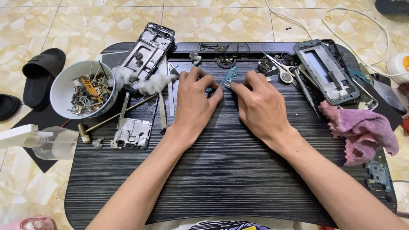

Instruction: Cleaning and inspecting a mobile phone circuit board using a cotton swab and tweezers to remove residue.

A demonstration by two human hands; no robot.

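A small teal circuit board [230,76] lies near the far middle of the black ridged lap table [221,170]. My left hand [194,100] pinches its near-left end with curled fingers. My right hand [260,104] grips the same board from the right with thumb and forefinger. Both palms face down, resting low over the table. The part of the board under my fingertips is hidden.
A white bowl [64,91] of metal scraps stands at the left, with a phone frame [149,49], a small hammer [85,133] and a metal phone plate [133,133] nearby. At the right lie scissors [283,72], a screwdriver [306,91], another phone frame [326,70] and a pink cloth [362,130].
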